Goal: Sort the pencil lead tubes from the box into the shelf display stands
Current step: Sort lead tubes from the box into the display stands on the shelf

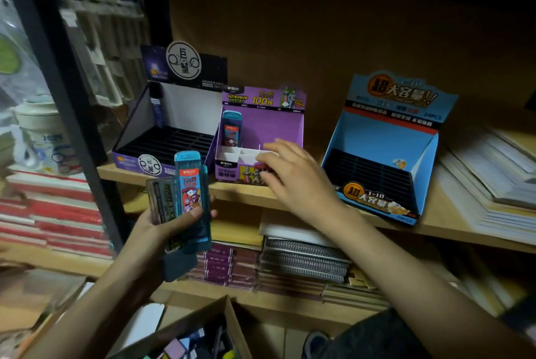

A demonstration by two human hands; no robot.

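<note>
My left hand [162,228] grips a fanned bunch of lead tubes [188,196] below the shelf edge; a teal one with a red label stands in front, a grey one behind and a dark one underneath. My right hand [293,175] reaches to the front of the purple display stand [287,129], fingers bent over its white dividers, with something red showing under the fingertips. One teal tube [231,129] stands upright in that stand's back left slot. A dark purple stand [162,143] sits to the left and a blue stand [385,149] to the right. The cardboard box [232,326] lies at the bottom.
All three stands rest on a wooden shelf [246,193]. Paper stacks [490,184] lie right of the blue stand. Notebooks and spiral pads [301,263] fill the shelf below. A black frame post [66,97] stands at the left, red books [52,213] beyond it.
</note>
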